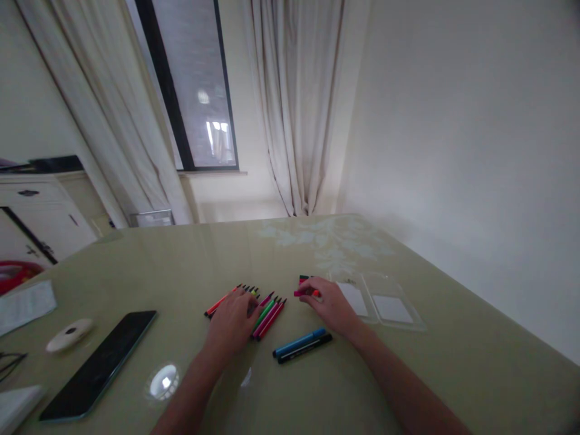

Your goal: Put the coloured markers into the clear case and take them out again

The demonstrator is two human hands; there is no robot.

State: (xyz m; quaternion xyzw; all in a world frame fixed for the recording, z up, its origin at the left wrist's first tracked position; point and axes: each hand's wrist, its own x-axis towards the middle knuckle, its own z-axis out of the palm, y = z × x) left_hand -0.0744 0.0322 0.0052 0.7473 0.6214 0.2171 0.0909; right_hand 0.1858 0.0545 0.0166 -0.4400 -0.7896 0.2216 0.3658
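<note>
My left hand (233, 317) lies curled over a row of uncapped felt-tip pens, hiding the middle ones. To its right, pink felt-tip pens (272, 320) and a green felt-tip pen (263, 313) show dark tips facing away from me. An orange felt-tip pen (221, 302) sticks out on its left. My right hand (327, 300) is closed in a pinch around a small pink pen cap (298, 293). Beside those fingers is an orange cap (316, 293), and a dark cap (303, 277) lies just beyond. Between my forearms lie a blue capped pen (299, 342) and a black one (306, 348).
A clear plastic case (401, 323) with white cards lies open right of my right hand. On the left are a black phone (102, 365), a white oval object (69, 335) and paper (27, 307). A wall (475, 181) borders the table's right edge.
</note>
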